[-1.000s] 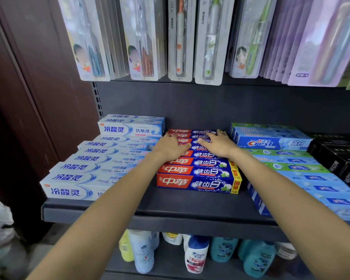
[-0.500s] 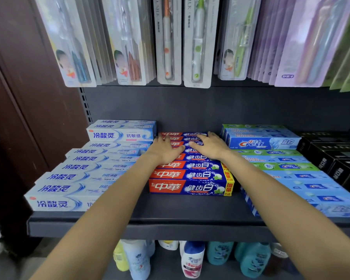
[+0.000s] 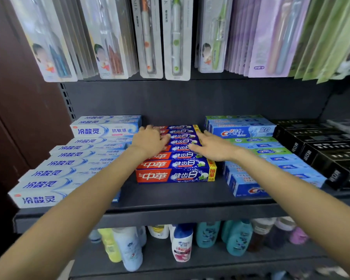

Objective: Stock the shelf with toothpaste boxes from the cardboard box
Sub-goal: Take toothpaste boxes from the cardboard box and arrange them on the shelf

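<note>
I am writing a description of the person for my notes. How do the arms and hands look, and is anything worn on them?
Both forearms are bare, with no sleeve in view. The left hand and right hand wear no glove, and I see no watch, ring or bracelet.

Illumination is even, diffuse and moderately bright. The toothbrush packs (image 3: 176,37) carry soft glare streaks. Wide-angle distortion bows the shelf edge (image 3: 170,217) and stretches the frame corners. The bottles (image 3: 182,243) below are dim and blurred. The central boxes (image 3: 176,175) are sharp.
</note>
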A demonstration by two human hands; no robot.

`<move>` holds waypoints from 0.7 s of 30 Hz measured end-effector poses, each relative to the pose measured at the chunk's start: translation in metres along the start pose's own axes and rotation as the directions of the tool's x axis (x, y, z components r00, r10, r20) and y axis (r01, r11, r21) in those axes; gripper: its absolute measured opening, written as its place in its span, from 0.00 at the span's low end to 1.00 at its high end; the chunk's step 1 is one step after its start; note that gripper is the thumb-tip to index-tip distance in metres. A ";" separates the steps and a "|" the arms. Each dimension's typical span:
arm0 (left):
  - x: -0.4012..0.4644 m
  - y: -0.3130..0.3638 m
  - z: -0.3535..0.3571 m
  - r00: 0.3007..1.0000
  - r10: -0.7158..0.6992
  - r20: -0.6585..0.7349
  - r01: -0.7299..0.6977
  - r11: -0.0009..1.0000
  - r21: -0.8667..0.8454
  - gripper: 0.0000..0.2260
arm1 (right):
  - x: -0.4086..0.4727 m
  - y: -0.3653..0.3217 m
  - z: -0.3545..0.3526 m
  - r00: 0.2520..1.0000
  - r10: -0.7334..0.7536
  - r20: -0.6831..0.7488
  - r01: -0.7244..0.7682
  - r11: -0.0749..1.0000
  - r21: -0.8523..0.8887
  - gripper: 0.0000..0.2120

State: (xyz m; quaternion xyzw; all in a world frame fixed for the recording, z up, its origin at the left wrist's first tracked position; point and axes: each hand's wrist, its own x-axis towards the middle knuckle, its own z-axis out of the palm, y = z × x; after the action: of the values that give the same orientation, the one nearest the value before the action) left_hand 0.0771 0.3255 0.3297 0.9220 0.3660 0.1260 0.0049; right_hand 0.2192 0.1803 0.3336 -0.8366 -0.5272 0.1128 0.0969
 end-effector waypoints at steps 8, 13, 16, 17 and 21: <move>-0.059 0.005 0.001 0.968 -0.081 0.237 0.114 0.985 -0.130 0.41 | -0.024 -0.016 0.023 0.997 0.070 -0.028 -0.069 0.996 0.053 0.38; -0.066 0.008 0.011 0.985 -0.099 0.141 0.119 0.983 -0.139 0.42 | -0.020 -0.018 0.028 0.993 0.087 -0.079 -0.081 0.994 0.073 0.37; -0.068 0.011 0.013 0.991 -0.104 0.085 0.114 0.985 -0.126 0.43 | -0.019 -0.018 0.028 0.990 0.089 -0.107 -0.080 0.993 0.091 0.36; -0.069 0.012 0.012 0.990 -0.104 0.096 0.117 0.983 -0.142 0.45 | -0.018 -0.018 0.029 0.990 0.086 -0.113 -0.075 0.992 0.097 0.36; -0.067 0.001 0.003 0.974 0.015 0.225 0.033 0.978 -0.208 0.54 | -0.018 -0.016 0.028 0.991 0.077 -0.112 -0.063 0.991 0.119 0.36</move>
State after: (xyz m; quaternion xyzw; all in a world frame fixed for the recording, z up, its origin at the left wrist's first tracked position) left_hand 0.0310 0.2799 0.3118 0.9229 0.3521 0.0585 0.1443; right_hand 0.1896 0.1723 0.3128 -0.8528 -0.4835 0.0974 0.1718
